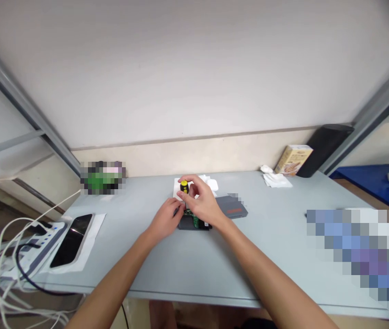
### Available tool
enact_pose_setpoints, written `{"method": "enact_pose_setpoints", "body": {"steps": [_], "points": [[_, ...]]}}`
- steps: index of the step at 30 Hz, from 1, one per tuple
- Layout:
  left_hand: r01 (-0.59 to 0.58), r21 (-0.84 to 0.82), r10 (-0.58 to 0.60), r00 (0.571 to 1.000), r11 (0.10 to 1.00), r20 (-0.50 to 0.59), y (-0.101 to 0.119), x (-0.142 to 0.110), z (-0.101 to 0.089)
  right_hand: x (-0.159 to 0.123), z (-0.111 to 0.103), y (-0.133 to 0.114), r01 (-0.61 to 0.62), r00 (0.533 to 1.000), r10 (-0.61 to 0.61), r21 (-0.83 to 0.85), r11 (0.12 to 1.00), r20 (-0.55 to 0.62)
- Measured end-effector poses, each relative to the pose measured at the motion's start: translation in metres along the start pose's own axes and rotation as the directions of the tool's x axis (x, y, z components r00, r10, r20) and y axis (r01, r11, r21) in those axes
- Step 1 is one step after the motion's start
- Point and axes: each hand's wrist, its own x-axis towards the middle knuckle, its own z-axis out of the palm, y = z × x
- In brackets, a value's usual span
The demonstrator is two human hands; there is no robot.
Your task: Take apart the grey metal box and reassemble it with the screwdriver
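Observation:
My right hand (pixel 201 198) is closed round the black handle of a screwdriver (pixel 184 185) with a yellow cap. The screwdriver stands nearly upright, its shaft pointing down at a green circuit board (pixel 196 221) in a dark casing (pixel 187 225). Whether the tip touches the board is hidden by the fingers. My left hand (pixel 167 218) is at the casing's left edge, its fingers pinched together close to the shaft. Something small and dark (pixel 176 211) shows at these fingers. To the right of the casing lies a flat grey cover (pixel 231 208) with orange marking.
White paper (pixel 177 185) and a white rounded object (pixel 212 184) lie behind my hands. On the left are a phone (pixel 72 240), a power strip (pixel 45 242) and tangled cables (pixel 0 283). A carton (pixel 293 160), crumpled tissue (pixel 276 178) and black cylinder (pixel 327 146) are back right.

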Motion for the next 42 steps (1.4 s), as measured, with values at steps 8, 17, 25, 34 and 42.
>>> {"method": "enact_pose_setpoints", "body": {"steps": [8, 17, 25, 34, 42], "points": [[0.018, 0.006, -0.018, 1.0, 1.0, -0.01, 0.003, -0.001, -0.001, -0.004, 0.004, 0.012, -0.085, 0.996, 0.082, -0.097, 0.992, -0.033], [0.017, 0.011, -0.016, 1.0, 1.0, -0.022, 0.002, -0.001, 0.0, -0.005, 0.003, 0.018, -0.048, 0.998, 0.042, -0.124, 0.991, -0.053], [0.012, 0.014, -0.012, 1.0, 1.0, -0.024, 0.002, -0.001, 0.0, -0.005, 0.004, 0.018, -0.035, 0.998, 0.027, -0.129, 0.991, -0.063], [0.021, 0.004, -0.021, 1.0, 1.0, -0.009, 0.001, -0.002, 0.0, -0.004, 0.002, 0.02, -0.02, 0.997, 0.011, -0.113, 0.993, -0.078], [0.022, 0.009, -0.022, 1.0, 1.0, -0.006, 0.001, -0.002, 0.0, -0.003, 0.001, 0.02, -0.042, 0.997, 0.037, -0.074, 0.996, -0.068]]}}
